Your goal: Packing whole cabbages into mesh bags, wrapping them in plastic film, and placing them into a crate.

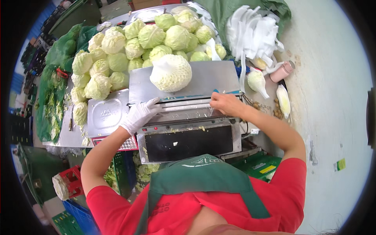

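A cling-film wrapping machine [188, 126] stands before me, with a roll of clear film [188, 104] across it. My left hand [141, 114], in a white glove, lies at the roll's left end; whether its fingertips grip the film is unclear. At the right end my bare right hand [224, 102] has its fingers curled together, pinching what looks like the film's edge. Beyond both hands, a cabbage in a white foam net [171, 73] rests on the machine's metal plate [211, 76].
Many loose cabbages [149, 36] are heaped behind the plate. A weighing scale [108, 111] sits left, near a knife [70, 119]. White foam nets [252, 32] are piled at the back right. A pink bottle [282, 72] and a netted vegetable [257, 80] lie by the wall [323, 88].
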Tool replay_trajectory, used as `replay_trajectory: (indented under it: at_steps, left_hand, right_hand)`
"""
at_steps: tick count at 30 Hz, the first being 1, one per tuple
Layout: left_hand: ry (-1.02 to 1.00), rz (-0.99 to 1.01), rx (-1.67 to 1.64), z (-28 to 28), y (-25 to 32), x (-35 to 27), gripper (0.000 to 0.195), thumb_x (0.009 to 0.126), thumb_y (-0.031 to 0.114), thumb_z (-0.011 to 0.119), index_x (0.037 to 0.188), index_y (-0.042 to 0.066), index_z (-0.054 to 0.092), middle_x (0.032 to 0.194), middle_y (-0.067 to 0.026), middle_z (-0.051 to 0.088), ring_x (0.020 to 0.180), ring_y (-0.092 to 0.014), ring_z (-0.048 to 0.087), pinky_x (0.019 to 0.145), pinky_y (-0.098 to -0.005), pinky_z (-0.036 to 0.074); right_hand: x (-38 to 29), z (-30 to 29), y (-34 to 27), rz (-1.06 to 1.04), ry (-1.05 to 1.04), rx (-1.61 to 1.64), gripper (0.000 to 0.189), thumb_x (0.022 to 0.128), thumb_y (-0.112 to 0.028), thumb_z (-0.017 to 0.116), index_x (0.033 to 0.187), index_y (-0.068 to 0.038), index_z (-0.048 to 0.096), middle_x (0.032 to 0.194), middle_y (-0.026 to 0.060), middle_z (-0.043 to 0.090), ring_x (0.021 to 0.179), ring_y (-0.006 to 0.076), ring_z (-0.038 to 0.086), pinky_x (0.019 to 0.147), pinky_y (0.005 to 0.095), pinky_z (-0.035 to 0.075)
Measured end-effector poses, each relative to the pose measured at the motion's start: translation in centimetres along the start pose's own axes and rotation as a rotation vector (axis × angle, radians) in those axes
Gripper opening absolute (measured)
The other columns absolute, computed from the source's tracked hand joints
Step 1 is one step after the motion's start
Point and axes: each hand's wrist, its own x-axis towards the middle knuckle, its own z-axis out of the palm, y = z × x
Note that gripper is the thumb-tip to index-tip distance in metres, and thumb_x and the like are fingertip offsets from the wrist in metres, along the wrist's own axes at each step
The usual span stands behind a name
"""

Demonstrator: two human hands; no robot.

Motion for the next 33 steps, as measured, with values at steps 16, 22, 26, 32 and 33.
replay_trajectory:
  at_steps: [16,22,26,32,33]
  left_hand:
    - [0.194,-0.397,-0.339,-4.8,-5.6,5.0,0.114,0.059,0.036,0.088,0.146,-0.002,0.026,0.146,-0.0226,0.037,0.139,-0.034,0.030,0.115,-0.0398,0.023]
    - [0.210,-0.474,-1.094,1.6,-5.7,8.6,0.104,0.069,0.032,0.084,0.149,0.006,0.023,0.141,-0.0175,0.044,0.130,-0.025,0.043,0.109,-0.0343,0.034]
    - [0.141,-0.723,-1.227,0.4,-4.7,9.4,0.084,0.076,0.050,0.075,0.138,0.004,0.041,0.128,-0.0178,0.055,0.118,-0.025,0.053,0.102,-0.0342,0.040]
    - [-0.233,-1.017,-1.715,-1.0,5.5,5.3,0.073,0.089,0.054,0.059,0.134,-0.001,0.043,0.129,-0.0164,0.054,0.114,-0.020,0.056,0.093,-0.0321,0.048]
    - [-0.279,-0.778,-2.104,-0.9,7.6,4.2,0.076,0.091,0.060,0.052,0.140,0.003,0.040,0.137,-0.0168,0.048,0.120,-0.021,0.052,0.099,-0.0350,0.045]
  right_hand:
    - [11.8,-6.4,8.2,-0.001,0.302,-0.114,0.037,0.092,-0.006,0.056,0.126,0.001,0.044,0.121,0.0212,0.055,0.112,0.0325,0.058,0.091,0.0370,0.050]
    - [13.1,0.0,5.2,0.098,0.210,0.535,0.098,0.069,-0.016,0.081,0.146,-0.004,0.024,0.138,0.0175,0.044,0.128,0.0285,0.045,0.106,0.0408,0.038]
    - [11.1,-1.3,2.6,0.260,0.210,0.742,0.107,0.062,-0.032,0.085,0.145,-0.002,0.024,0.136,0.0159,0.045,0.126,0.0264,0.045,0.108,0.0393,0.036]
    - [2.2,-2.8,-7.2,0.594,-0.065,1.369,0.120,0.064,-0.067,0.076,0.147,0.000,0.021,0.141,0.0172,0.040,0.132,0.0241,0.038,0.107,0.0362,0.034]
    - [0.5,-2.4,-8.5,0.596,-0.141,1.297,0.119,0.066,-0.073,0.070,0.149,-0.003,0.020,0.144,0.0165,0.038,0.134,0.0250,0.036,0.108,0.0371,0.034]
